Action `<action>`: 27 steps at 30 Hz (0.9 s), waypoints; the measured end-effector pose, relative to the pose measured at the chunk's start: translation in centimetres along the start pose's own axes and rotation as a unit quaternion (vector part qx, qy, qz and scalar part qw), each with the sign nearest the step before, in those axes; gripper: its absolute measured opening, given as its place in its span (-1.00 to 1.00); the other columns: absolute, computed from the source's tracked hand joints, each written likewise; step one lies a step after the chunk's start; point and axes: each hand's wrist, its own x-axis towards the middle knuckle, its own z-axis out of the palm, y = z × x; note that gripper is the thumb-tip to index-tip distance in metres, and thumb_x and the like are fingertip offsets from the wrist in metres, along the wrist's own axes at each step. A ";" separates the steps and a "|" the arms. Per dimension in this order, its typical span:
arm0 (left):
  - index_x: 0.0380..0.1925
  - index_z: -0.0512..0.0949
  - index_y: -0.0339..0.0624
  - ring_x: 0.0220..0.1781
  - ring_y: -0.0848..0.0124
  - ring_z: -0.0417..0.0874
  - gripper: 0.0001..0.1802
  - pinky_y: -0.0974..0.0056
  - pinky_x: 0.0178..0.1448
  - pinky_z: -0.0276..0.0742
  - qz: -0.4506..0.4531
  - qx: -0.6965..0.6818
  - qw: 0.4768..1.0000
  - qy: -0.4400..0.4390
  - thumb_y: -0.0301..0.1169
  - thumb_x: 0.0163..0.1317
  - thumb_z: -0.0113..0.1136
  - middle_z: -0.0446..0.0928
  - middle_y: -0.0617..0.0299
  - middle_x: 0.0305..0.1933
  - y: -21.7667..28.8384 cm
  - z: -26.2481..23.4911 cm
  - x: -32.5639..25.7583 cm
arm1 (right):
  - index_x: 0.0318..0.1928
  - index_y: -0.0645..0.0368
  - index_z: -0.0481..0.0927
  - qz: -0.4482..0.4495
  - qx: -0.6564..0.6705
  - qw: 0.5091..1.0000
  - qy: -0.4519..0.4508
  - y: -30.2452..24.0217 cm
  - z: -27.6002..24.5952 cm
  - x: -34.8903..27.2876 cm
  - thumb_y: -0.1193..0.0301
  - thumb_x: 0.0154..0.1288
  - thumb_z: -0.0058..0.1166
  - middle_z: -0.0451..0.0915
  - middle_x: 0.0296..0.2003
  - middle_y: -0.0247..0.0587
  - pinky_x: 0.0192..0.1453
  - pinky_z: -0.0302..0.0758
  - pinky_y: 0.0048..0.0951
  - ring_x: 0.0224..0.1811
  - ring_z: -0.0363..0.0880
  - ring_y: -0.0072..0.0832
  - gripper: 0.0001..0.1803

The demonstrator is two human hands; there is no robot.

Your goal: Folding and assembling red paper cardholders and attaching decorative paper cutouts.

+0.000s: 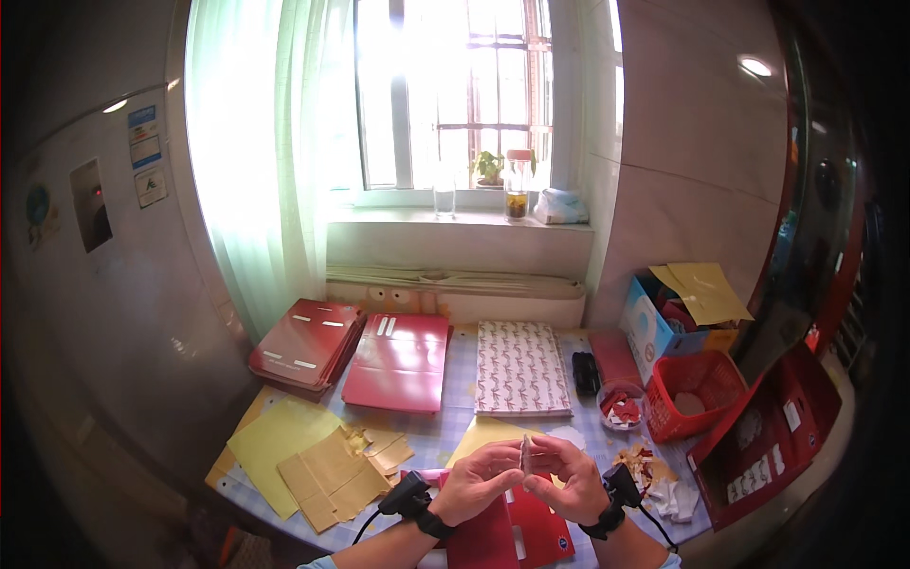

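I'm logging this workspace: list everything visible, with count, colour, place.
window: 1, white, back
curtain: 1, greenish, window's left
plant: 1, green, at window
vessels: 2, clear, windowsill
packet: 1, whitish, windowsill
panel: 1, grey, left
tablecloth: 1, bluish, table
stacks: 2, red, back left
patterned stack: 1, whitish, back centre
dark object: 1, black, beside patterned stack
tub: 1, clear, beside basket
basket: 1, red, right
carton: 1, blue-white, behind basket
open box: 1, red, right edge
sheets: several, yellowish, left and centre
scraps: uncountable, mixed, front right
cards: 2+, red, beneath hands
small piece: 1, pale, between hands
wrist devices: 2, black, wrists
left hand, right hand: 2, bare, centre
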 end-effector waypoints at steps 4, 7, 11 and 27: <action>0.09 0.42 -0.31 0.18 0.37 0.48 -0.63 0.23 0.22 0.47 -0.013 0.011 1.000 0.001 -0.52 0.30 0.16 0.39 0.11 0.22 0.4 0.0 -0.3 | 0.15 0.33 0.41 -0.043 -0.062 0.997 -0.009 -0.9 -0.4 0.4 0.41 0.09 0.35 0.56 -0.04 -0.02 0.10 0.56 -0.37 0.00 0.62 -0.35 -0.37; 0.13 0.39 -0.30 0.16 0.37 0.50 -0.59 0.24 0.19 0.50 -0.057 -0.009 0.998 -0.005 -0.54 0.28 0.17 0.42 0.11 0.18 0.7 -0.1 -0.3 | 0.13 0.34 0.44 -0.066 -0.133 0.989 -0.019 -1.0 -0.9 0.5 0.37 0.03 0.40 0.56 -0.04 -0.01 0.11 0.55 -0.37 0.00 0.62 -0.33 -0.34; 0.15 0.36 -0.29 0.14 0.36 0.51 -0.54 0.24 0.17 0.52 -0.065 -0.006 0.998 -0.013 -0.57 0.25 0.19 0.47 0.11 0.11 0.6 -0.3 -0.3 | 0.15 0.34 0.43 -0.047 -0.140 0.989 -0.026 -1.1 -1.2 0.4 0.33 -0.02 0.43 0.56 -0.05 0.00 0.10 0.55 -0.37 0.00 0.63 -0.30 -0.28; 0.17 0.36 -0.34 0.12 0.41 0.54 -0.57 0.27 0.17 0.52 -0.103 0.024 0.994 0.004 -0.48 0.32 0.14 0.49 0.11 0.11 0.7 -0.3 -0.1 | 0.17 0.33 0.39 -0.041 -0.167 0.985 -0.024 -1.4 -0.7 0.5 0.30 -0.01 0.45 0.50 0.01 0.03 0.06 0.59 -0.35 -0.02 0.62 -0.29 -0.24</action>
